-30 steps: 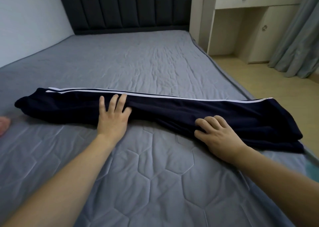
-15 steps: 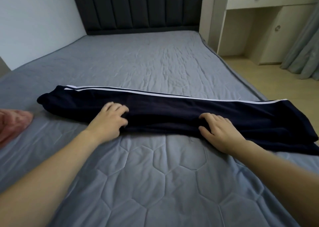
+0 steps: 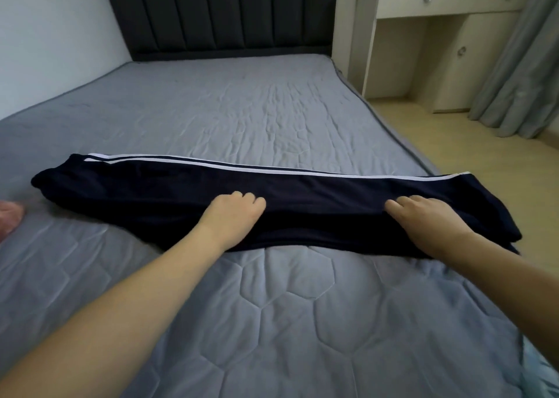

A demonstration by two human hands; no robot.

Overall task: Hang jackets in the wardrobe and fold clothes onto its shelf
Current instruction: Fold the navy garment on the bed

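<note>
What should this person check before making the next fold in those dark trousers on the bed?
1. Trousers lie flat, lengthwise: ok.
2. White stripes lined up along far edge: ok.
3. Left hand has fabric gripped: fingers curled on the cloth, ok.
4. Right hand has fabric gripped: cannot tell, fingers bent on the cloth.
5. Room on the bed for folding: ok.
6. Pink cloth clear of the trousers: ok, apart at left edge.

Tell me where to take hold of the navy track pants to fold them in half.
Pinch the navy track pants at the ankle end, the left tip, coming from that side. They lie as one long flat strip across the bed, so that end swings over to the right end.
</note>
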